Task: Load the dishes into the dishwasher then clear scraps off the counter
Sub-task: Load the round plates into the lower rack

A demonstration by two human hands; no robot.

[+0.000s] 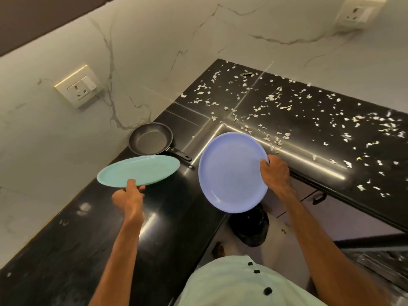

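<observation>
We hold a plate in each hand, both lifted clear of the black worktop (77, 250). Our left hand (128, 198) pinches the mint-green plate (139, 171) at its near rim: the thumb lies on top, and the other fingers are tucked under, out of sight. That plate sits almost level above the left run of the worktop, just in front of the frying pan (150, 139) at the wall edge. Our right hand (276, 173) grips the lilac-blue plate (229, 173) by its right rim, fingers curled round the edge. This plate is tilted so its hollow faces us, and it hangs over the worktop's inner corner, its lower part past the front edge. Both plates are round, plain and matte, with a shallow raised rim. Pale scraps (276, 100) are strewn over the right run of the worktop.
</observation>
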